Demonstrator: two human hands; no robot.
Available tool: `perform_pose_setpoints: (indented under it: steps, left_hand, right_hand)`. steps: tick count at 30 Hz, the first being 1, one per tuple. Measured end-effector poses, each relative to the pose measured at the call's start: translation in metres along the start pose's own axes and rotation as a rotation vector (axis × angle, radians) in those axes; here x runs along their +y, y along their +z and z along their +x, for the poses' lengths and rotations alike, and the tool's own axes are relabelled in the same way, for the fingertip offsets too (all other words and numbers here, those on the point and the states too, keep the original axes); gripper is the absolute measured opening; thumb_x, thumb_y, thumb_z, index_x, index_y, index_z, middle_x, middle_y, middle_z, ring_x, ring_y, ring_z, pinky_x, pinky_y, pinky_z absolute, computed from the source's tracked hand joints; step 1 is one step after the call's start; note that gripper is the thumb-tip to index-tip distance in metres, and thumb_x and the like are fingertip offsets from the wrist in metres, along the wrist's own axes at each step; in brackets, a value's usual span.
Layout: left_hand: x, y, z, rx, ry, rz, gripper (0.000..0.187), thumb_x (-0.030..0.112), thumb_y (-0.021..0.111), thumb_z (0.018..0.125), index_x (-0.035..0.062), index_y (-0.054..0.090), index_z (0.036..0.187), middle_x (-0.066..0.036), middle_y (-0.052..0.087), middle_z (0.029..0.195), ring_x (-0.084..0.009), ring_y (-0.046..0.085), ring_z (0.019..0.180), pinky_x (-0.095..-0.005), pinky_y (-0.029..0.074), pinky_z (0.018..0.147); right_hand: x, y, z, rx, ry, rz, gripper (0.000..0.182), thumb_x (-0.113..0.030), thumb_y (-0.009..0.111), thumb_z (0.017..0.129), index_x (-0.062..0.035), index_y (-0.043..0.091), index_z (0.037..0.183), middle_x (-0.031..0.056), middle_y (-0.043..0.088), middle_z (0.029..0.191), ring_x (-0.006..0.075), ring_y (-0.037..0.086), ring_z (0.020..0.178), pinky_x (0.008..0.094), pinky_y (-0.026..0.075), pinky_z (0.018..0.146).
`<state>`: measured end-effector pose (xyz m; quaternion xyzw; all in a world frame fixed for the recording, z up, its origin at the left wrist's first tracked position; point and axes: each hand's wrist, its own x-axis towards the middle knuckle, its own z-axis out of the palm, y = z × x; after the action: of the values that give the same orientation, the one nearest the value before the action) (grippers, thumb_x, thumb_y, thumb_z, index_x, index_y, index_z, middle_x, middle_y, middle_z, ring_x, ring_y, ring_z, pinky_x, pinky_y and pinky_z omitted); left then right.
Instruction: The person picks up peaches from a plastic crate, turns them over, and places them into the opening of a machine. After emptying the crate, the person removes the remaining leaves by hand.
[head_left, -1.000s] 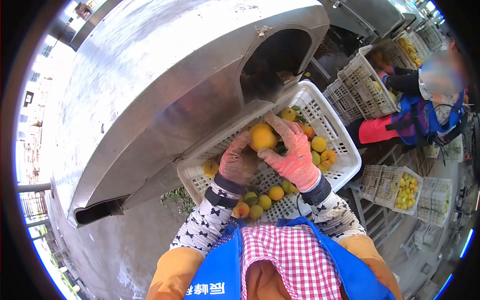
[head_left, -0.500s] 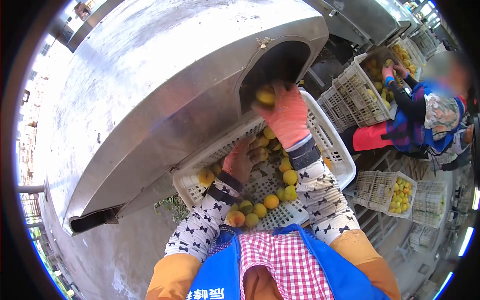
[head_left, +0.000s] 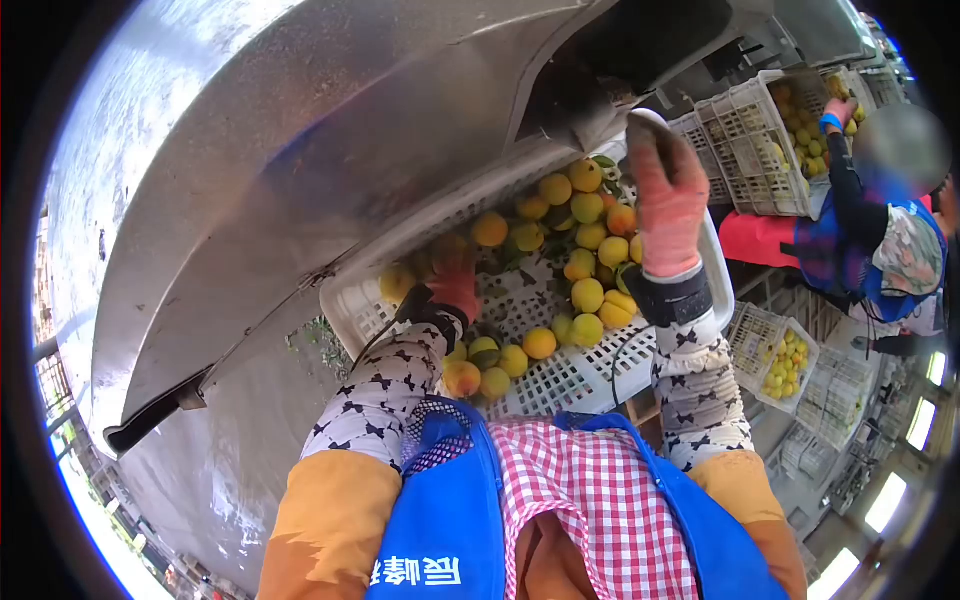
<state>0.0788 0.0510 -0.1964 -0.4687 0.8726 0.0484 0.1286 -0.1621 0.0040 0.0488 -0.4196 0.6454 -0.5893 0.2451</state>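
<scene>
Near mid-frame, a white perforated crate (head_left: 535,382) was only partly filled: yellow peaches (head_left: 539,343) lay loose in it, bunched toward its right side and along its lower edge, while bare slotted floor showed between them. The left hand (head_left: 456,287) was down among fruit at the crate's left; its fingers were blurred, so its grip could not be told. The right hand (head_left: 670,200) was raised over the crate's upper right, no fruit visible in it, its fingers too smeared to judge. A metal housing (head_left: 230,210) crowded the crate's upper-left side. At right, a co-worker (head_left: 890,240) reached toward another fruit-filled crate (head_left: 740,165).
</scene>
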Motion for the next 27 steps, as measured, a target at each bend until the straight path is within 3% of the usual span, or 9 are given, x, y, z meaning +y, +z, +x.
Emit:
perform_pose_setpoints:
  steps: [2, 4, 5, 9, 11, 13, 19, 21, 27]
  left_hand:
    - [0.005, -0.005, 0.017, 0.002, -0.587, -0.470, 0.076, 0.046, 0.072, 0.073, 0.0119, 0.042, 0.134, -0.017, 0.044, 0.128, -0.0418, 0.048, 0.119, -0.0494, 0.047, 0.092]
    - [0.012, -0.026, 0.021, -0.055, -0.645, -0.596, 0.078, 0.045, 0.073, 0.072, 0.0103, 0.042, 0.134, -0.017, 0.046, 0.126, -0.0402, 0.050, 0.117, -0.0471, 0.048, 0.091]
    - [0.013, -0.031, 0.024, -0.109, -0.697, -0.724, 0.079, 0.045, 0.074, 0.072, 0.0086, 0.041, 0.134, -0.017, 0.047, 0.123, -0.0386, 0.051, 0.115, -0.0448, 0.049, 0.090]
    - [0.006, 0.003, 0.039, -0.325, -0.648, -0.452, 0.084, 0.047, 0.076, 0.070, 0.0059, 0.041, 0.134, -0.018, 0.047, 0.125, -0.0367, 0.054, 0.113, -0.0438, 0.050, 0.090]
    - [0.013, 0.009, 0.033, -0.080, -0.518, -0.376, 0.088, 0.048, 0.078, 0.067, 0.0072, 0.041, 0.136, -0.019, 0.051, 0.125, -0.0356, 0.055, 0.113, -0.0439, 0.049, 0.091]
    - [0.009, 0.004, 0.037, -0.170, -0.405, -0.422, 0.089, 0.048, 0.079, 0.067, 0.0073, 0.041, 0.136, -0.020, 0.050, 0.128, -0.0365, 0.054, 0.115, -0.0441, 0.048, 0.093]
    - [-0.006, -0.011, 0.026, -0.615, 0.157, -0.393, 0.086, 0.047, 0.081, 0.064, 0.0103, 0.047, 0.134, -0.022, 0.038, 0.143, -0.0386, 0.049, 0.123, -0.0447, 0.043, 0.101]
    - [-0.004, 0.000, -0.002, -0.406, 0.282, -0.273, 0.087, 0.058, 0.077, 0.063, 0.0110, 0.051, 0.132, -0.024, 0.040, 0.141, -0.0413, 0.047, 0.123, -0.0467, 0.042, 0.102]
    - [0.025, -0.015, -0.032, -0.543, 0.055, -0.229, 0.096, 0.068, 0.070, 0.064, 0.0156, 0.042, 0.140, -0.020, 0.042, 0.141, -0.0390, 0.045, 0.126, -0.0514, 0.036, 0.104]
  right_hand:
    - [0.064, 0.007, -0.041, -0.237, 0.160, -0.202, 0.023, -0.010, 0.066, 0.087, -0.0002, 0.066, 0.108, 0.0057, 0.066, 0.091, 0.0157, 0.061, 0.081, 0.0276, 0.050, 0.075]
    - [0.135, 0.028, -0.074, -0.435, -0.077, -0.459, 0.038, -0.019, 0.070, 0.082, -0.0016, 0.063, 0.115, 0.0125, 0.066, 0.099, 0.0264, 0.064, 0.092, 0.0357, 0.051, 0.080]
    - [0.146, 0.048, -0.078, -0.567, 0.056, -0.628, 0.047, -0.026, 0.071, 0.079, -0.0029, 0.060, 0.118, 0.0151, 0.065, 0.104, 0.0295, 0.063, 0.097, 0.0386, 0.051, 0.082]
    - [0.197, 0.115, -0.086, -0.764, 0.139, -1.185, 0.054, -0.038, 0.070, 0.077, -0.0070, 0.057, 0.119, 0.0152, 0.064, 0.105, 0.0331, 0.065, 0.095, 0.0444, 0.054, 0.074]
    - [0.196, 0.109, -0.079, -0.835, 0.191, -1.184, 0.056, -0.036, 0.070, 0.076, -0.0070, 0.054, 0.121, 0.0173, 0.060, 0.113, 0.0341, 0.065, 0.095, 0.0460, 0.055, 0.075]
    - [0.162, 0.086, -0.060, -0.901, 0.365, -0.983, 0.065, -0.035, 0.074, 0.072, -0.0065, 0.052, 0.126, 0.0181, 0.057, 0.120, 0.0335, 0.064, 0.098, 0.0431, 0.053, 0.081]
    - [0.063, -0.031, -0.061, -0.370, 0.001, -0.351, 0.082, -0.017, 0.084, 0.057, -0.0019, 0.050, 0.131, 0.0193, 0.060, 0.118, 0.0336, 0.060, 0.107, 0.0399, 0.049, 0.092]
    - [0.021, -0.038, -0.052, -0.245, -0.052, -0.338, 0.085, -0.015, 0.084, 0.055, -0.0027, 0.050, 0.132, 0.0190, 0.061, 0.115, 0.0332, 0.060, 0.107, 0.0396, 0.050, 0.090]
    - [-0.024, -0.003, -0.003, -0.071, -0.430, -0.519, 0.084, -0.013, 0.082, 0.061, -0.0037, 0.047, 0.136, 0.0192, 0.062, 0.115, 0.0363, 0.060, 0.104, 0.0401, 0.051, 0.087]
